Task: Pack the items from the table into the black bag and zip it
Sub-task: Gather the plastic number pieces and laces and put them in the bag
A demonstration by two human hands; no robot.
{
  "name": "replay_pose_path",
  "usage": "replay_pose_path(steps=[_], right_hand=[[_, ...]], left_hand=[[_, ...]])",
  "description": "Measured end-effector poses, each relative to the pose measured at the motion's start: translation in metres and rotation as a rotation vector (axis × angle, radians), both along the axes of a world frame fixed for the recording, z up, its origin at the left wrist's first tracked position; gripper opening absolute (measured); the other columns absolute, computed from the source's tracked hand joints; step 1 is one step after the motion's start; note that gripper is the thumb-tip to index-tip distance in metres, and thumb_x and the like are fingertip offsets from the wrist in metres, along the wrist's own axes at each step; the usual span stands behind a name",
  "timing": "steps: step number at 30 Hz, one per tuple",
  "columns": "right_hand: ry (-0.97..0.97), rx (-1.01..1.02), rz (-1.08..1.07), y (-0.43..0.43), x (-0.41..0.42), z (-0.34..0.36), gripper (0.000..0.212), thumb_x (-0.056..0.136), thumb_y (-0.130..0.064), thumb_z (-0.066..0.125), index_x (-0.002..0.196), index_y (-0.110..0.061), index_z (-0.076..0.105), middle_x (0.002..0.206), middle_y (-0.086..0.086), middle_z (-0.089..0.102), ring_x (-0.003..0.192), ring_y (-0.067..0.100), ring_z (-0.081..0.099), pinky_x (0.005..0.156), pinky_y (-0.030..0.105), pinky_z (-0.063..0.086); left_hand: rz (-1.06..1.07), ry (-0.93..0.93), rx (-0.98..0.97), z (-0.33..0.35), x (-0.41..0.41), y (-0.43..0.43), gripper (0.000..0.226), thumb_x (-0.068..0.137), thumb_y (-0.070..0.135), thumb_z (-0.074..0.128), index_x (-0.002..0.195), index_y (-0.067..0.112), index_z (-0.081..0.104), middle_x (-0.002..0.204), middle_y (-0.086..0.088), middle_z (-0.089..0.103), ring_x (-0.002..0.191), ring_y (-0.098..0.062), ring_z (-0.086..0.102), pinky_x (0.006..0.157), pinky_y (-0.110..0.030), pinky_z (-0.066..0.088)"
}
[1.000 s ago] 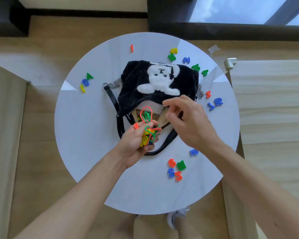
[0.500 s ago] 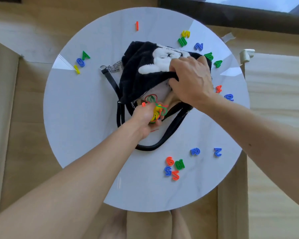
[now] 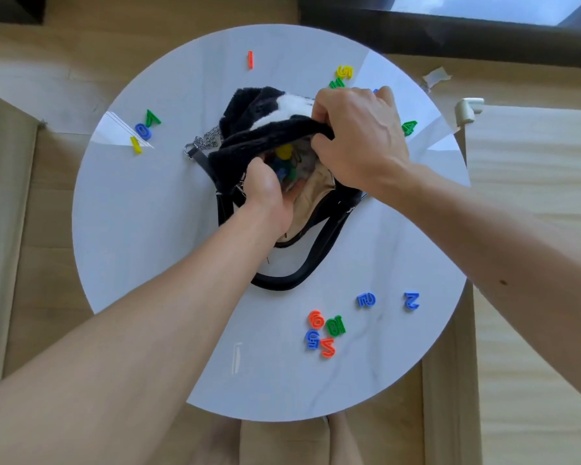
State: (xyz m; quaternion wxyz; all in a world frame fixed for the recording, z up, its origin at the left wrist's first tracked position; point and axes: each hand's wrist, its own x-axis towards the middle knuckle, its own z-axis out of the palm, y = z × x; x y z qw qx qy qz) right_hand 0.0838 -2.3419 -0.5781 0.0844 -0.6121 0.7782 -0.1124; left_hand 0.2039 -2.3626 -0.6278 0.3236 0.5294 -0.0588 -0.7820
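The black furry bag [image 3: 249,109] with a white patch lies in the middle of the round white table [image 3: 148,229], mouth towards me. My right hand [image 3: 356,135] grips the bag's upper edge and holds the mouth open, showing the beige lining [image 3: 319,182]. My left hand [image 3: 269,193] is pushed into the opening, curled around a bunch of coloured plastic numbers [image 3: 284,159]; its fingertips are hidden inside. Loose numbers lie on the table: an orange 6 [image 3: 316,319], a green 10 [image 3: 335,326], a blue 2 [image 3: 411,301].
More numbers lie at the far side: an orange 1 [image 3: 250,59], a yellow 5 [image 3: 344,71], a green 4 [image 3: 409,127], and a trio around a blue 0 [image 3: 143,131] at the left. The black strap [image 3: 282,283] loops towards me; a chain [image 3: 208,140] trails left.
My left hand has gone from the bag's mouth deeper into the bag with the numbers. My right hand has lifted the upper edge, folding the bag's top back.
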Motion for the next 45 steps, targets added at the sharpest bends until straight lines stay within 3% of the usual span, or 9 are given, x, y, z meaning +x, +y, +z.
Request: replay_pose_path(steps=[5,12,15,21,24,29,33,41,45], right_hand=[[-0.027,-0.003,0.024,0.008,-0.005,0.0,0.015,0.077,-0.007,0.054,0.089,-0.014,0.058,0.082,0.001,0.06,0.079,0.029,0.052,0.089,0.039,0.032],[-0.111,-0.026,0.043,0.032,-0.014,-0.008,0.014,0.08,-0.01,0.052,0.088,-0.019,0.056,0.083,-0.008,0.059,0.079,0.02,0.05,0.086,0.035,0.035],[-0.229,0.016,-0.078,0.066,-0.034,-0.02,0.015,0.08,-0.016,0.055,0.095,-0.019,0.057,0.086,-0.006,0.058,0.081,0.021,0.054,0.077,0.037,0.044],[-0.337,0.41,-0.437,0.185,-0.061,-0.081,0.035,0.09,-0.034,0.065,0.121,-0.022,0.053,0.114,0.002,0.056,0.094,0.023,0.059,0.077,0.035,0.045],[-0.258,0.673,-0.525,0.24,-0.053,-0.11,0.055,0.089,-0.044,0.066,0.134,-0.02,0.044,0.13,0.008,0.045,0.099,0.03,0.06,0.076,0.038,0.045],[-0.249,0.635,-0.558,0.281,-0.025,-0.14,0.054,0.086,-0.037,0.072,0.128,-0.021,0.042,0.121,0.007,0.041,0.085,0.031,0.059,0.069,0.038,0.049],[-0.298,0.498,-0.469,0.28,-0.013,-0.151,0.02,0.096,-0.015,0.059,0.114,-0.017,0.053,0.112,0.006,0.047,0.075,0.031,0.057,0.07,0.043,0.053],[-0.284,0.39,-0.171,0.256,0.006,-0.146,0.026,0.095,-0.009,0.055,0.12,-0.017,0.057,0.122,0.005,0.044,0.081,0.026,0.057,0.063,0.042,0.054],[-0.17,0.475,-0.056,0.255,0.009,-0.157,0.028,0.097,-0.016,0.054,0.124,-0.017,0.054,0.124,0.005,0.044,0.101,0.023,0.051,0.061,0.038,0.053]], left_hand=[[-0.198,-0.137,-0.118,0.0,0.015,0.012,0.031,0.103,0.016,0.036,0.113,0.007,0.064,0.103,-0.012,0.075,0.095,-0.026,0.071,0.074,-0.039,0.062],[-0.564,-0.433,-0.271,-0.014,0.035,0.032,0.038,0.097,0.005,0.041,0.134,0.009,0.048,0.139,-0.009,0.053,0.125,-0.025,0.054,0.101,-0.042,0.05],[-0.646,-0.55,-0.413,-0.017,0.044,0.043,0.03,0.094,0.003,0.043,0.109,0.02,0.063,0.107,0.004,0.063,0.105,-0.019,0.055,0.091,-0.037,0.053],[-0.703,-0.908,-0.964,-0.029,0.061,0.104,0.026,0.087,0.008,0.054,0.11,0.019,0.06,0.113,0.001,0.05,0.089,-0.008,0.055,0.072,-0.011,0.045],[-1.125,-0.853,-1.033,-0.048,0.074,0.149,0.019,0.088,0.018,0.06,0.107,0.016,0.058,0.109,0.001,0.048,0.091,-0.014,0.052,0.08,-0.025,0.046],[-1.785,-1.004,-1.056,-0.085,0.087,0.213,0.07,0.087,0.036,0.067,0.143,0.019,0.027,0.131,-0.005,0.03,0.112,-0.024,0.044,0.083,-0.034,0.054],[-1.76,-1.1,-1.092,-0.105,0.082,0.224,0.065,0.087,0.02,0.07,0.139,0.023,0.03,0.13,-0.006,0.03,0.105,-0.023,0.048,0.08,-0.03,0.055],[-1.748,-1.082,-1.167,-0.114,0.089,0.215,0.037,0.082,-0.006,0.062,0.109,0.016,0.049,0.117,-0.004,0.041,0.092,-0.022,0.048,0.063,-0.031,0.053],[-1.637,-1.091,-1.2,-0.112,0.097,0.214,0.017,0.093,0.011,0.06,0.108,0.016,0.057,0.122,-0.005,0.044,0.096,-0.023,0.046,0.059,-0.028,0.054]])
